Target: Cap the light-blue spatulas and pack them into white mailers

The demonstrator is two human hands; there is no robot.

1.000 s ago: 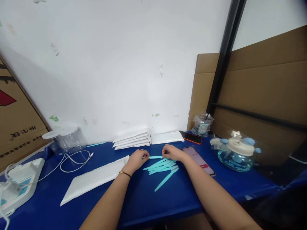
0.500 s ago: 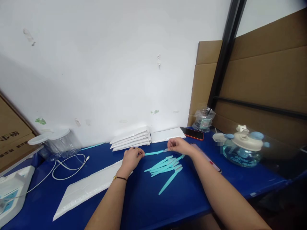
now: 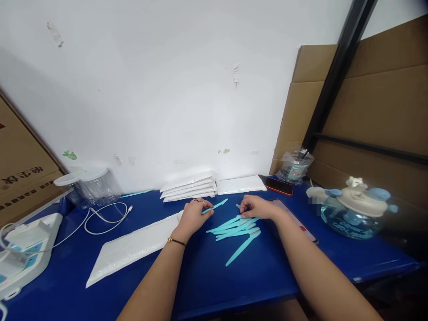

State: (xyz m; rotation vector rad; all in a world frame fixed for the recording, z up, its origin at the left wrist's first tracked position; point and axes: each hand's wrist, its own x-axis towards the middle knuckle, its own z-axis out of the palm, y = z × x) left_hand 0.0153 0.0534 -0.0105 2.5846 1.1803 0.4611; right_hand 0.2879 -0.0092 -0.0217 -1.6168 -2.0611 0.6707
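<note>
My left hand (image 3: 195, 216) is closed on one thin turquoise stick (image 3: 216, 206), which points up and to the right above the blue table (image 3: 214, 276). My right hand (image 3: 256, 207) is closed in a pinch on a small pale piece (image 3: 237, 206) at its fingertips; what it is cannot be made out. A pile of several turquoise sticks (image 3: 236, 226) lies just in front of and under the right hand. One longer stick (image 3: 243, 247) lies apart at the near side. A white padded envelope (image 3: 133, 245) lies flat left of my left hand.
Stacked white envelopes (image 3: 189, 187) lean at the wall. Two phones (image 3: 280, 185) (image 3: 301, 220) lie right of my hands, with a blue water jug (image 3: 356, 209) beyond. Clear jars (image 3: 90, 187), a white cable (image 3: 103, 218) and a white device (image 3: 23, 256) stand at left. Cardboard lines both sides.
The two hands have come apart: the right let go of the stick's end and now holds a small piece, the left keeps the stick, tilted upward. The camera shifted slightly.
</note>
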